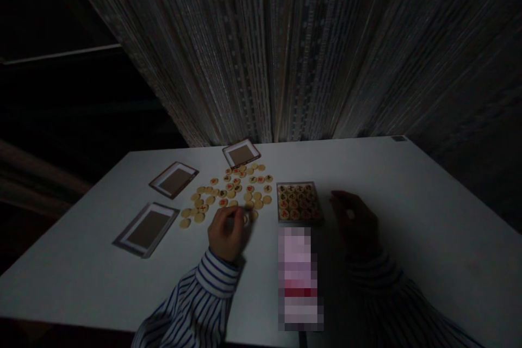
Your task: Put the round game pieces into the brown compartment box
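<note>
My left hand [226, 232] hangs over the near edge of a scatter of round wooden Chinese chess pieces [231, 194]. Its fingers are curled in and pinched against the thumb; the rim of a pale piece shows beside the fingertips, but what lies between them is hidden. To the right, a square clear box [300, 222] holds rows of pieces with black and red characters. My right hand [361, 225], deep in shadow, rests just right of this box with its fingers loosely bent and a small gap showing by the thumb. No piece is visible in it.
Three framed flat cases lie around the scatter: one at the near left [122, 240], one farther back [157, 184], another at the rear [253, 147]. A blurred-out pink object [297, 277] is in front of the box. Striped string curtains [277, 54] hang behind the white table [428, 217].
</note>
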A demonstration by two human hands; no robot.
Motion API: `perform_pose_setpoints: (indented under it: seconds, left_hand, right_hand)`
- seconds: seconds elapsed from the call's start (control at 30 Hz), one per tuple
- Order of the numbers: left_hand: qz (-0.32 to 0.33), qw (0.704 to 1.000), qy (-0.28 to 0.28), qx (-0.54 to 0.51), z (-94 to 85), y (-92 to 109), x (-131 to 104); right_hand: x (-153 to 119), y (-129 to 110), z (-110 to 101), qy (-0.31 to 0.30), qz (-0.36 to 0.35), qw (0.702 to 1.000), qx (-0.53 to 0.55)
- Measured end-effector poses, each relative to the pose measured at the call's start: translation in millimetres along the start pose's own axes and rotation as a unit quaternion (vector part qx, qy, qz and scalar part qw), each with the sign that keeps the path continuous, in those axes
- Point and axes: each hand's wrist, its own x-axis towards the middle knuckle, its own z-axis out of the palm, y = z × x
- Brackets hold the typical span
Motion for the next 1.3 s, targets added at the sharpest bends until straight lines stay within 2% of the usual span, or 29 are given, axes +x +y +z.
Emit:
perform_pose_setpoints:
  seconds: [0.17, 0.37, 0.6, 0.77, 1.07, 1.3]
  left_hand:
    - [-0.006, 1.0, -0.001, -0.028, -0.6, 0, 0]
    - [-0.067, 0.996, 0.003, -0.063, -1.8, -9, -3]
    - [-0.136, 0.987, 0.032, -0.084, -4.7, -15, -2]
    - [-0.174, 0.977, 0.065, -0.1, -8.7, -16, 3]
    - [-0.177, 0.976, 0.067, -0.107, -8.5, -16, 2]
    - [-0.168, 0.978, 0.072, -0.098, -10.0, -16, 2]
  right_hand:
    - [-2, -3, 1, -0.01, -0.032, 0.999, -0.001]
    - [-3, -2, 4, -0.026, -0.089, 0.996, -0.004]
    - [-4, 5, 4, -0.057, -0.078, 0.995, -0.04]
    - [-7, 8, 6, -0.083, -0.099, 0.991, -0.048]
    - [-5, -4, 4, -0.068, -0.136, 0.987, -0.057]
    - [-6, 0, 4, -0.073, -0.157, 0.983, -0.056]
